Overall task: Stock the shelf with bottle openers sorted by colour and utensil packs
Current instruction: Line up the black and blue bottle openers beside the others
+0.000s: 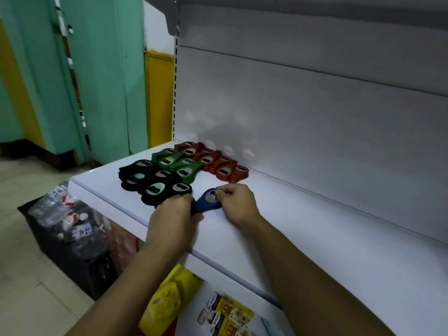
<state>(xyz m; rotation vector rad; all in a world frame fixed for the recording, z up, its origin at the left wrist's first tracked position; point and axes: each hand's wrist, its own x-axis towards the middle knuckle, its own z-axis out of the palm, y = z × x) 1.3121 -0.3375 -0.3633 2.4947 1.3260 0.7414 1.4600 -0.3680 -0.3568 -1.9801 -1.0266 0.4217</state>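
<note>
On the white shelf (303,229) lie bottle openers grouped by colour: red ones (215,163) along the back panel, green ones (179,166) in front of them, black ones (150,183) nearest the front left. A small stack of blue bottle openers (206,203) sits to the right of the black group. My left hand (173,214) grips the stack's near, narrow end. My right hand (236,202) pinches its far, rounded end by the metal insert.
The upper shelf's bracket (173,23) overhangs at the top. A black crate of plastic-wrapped packs (70,229) stands on the floor to the left. Yellow packets (167,304) and printed packs (225,314) lie on the lower shelf below my arms.
</note>
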